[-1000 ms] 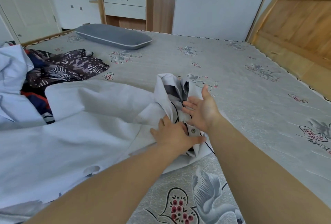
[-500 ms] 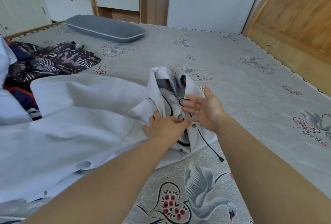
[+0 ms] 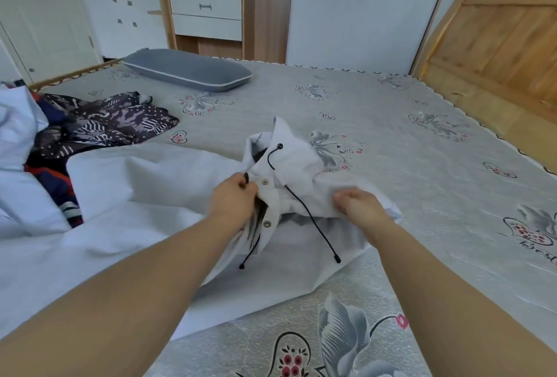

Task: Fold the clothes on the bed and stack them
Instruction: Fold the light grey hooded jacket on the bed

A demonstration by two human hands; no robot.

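A white hooded jacket [image 3: 126, 210] with snap buttons and a black drawstring [image 3: 313, 226] lies spread across the bed [image 3: 422, 165], its hood bunched at the middle. My left hand [image 3: 233, 197] pinches the snap placket at the collar. My right hand [image 3: 358, 204] grips a fold of the hood fabric to the right. A dark patterned garment [image 3: 99, 123] lies crumpled at the left, with more white and navy-red clothes [image 3: 18, 141] beside it.
A grey pillow [image 3: 187, 69] lies at the bed's far edge. A wooden headboard [image 3: 497, 45] rises on the right. Beyond the bed stand a wooden cabinet with white drawers [image 3: 206, 14] and a white wardrobe door [image 3: 361, 14] with pink heart stickers.
My right hand has gone from flat and open to gripping the hood fabric. My left hand shifted onto the placket. The hood has been pulled up and spread, showing the drawstring ends.
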